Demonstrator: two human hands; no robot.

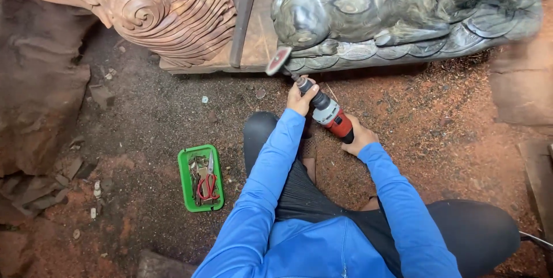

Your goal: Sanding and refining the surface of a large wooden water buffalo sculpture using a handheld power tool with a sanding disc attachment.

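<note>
A green tray (183,181) sits at eight o'clock on the dusty ground, holding red-handled scissors (208,183) (other small tools too); a reddish carved sculpture (173,13) fills eleven o'clock.

1. Dark grey-green carved stone figure (403,19), upper right: top cut off by frame edge.
2. Reddish-brown carved wooden scrollwork (173,13), upper left: top cut off.
3. Green rectangular plastic tray (184,181): small metal contents indistinct beside red-handled scissors (208,183).
4. Round grinding disc (279,60): blurred.
</note>
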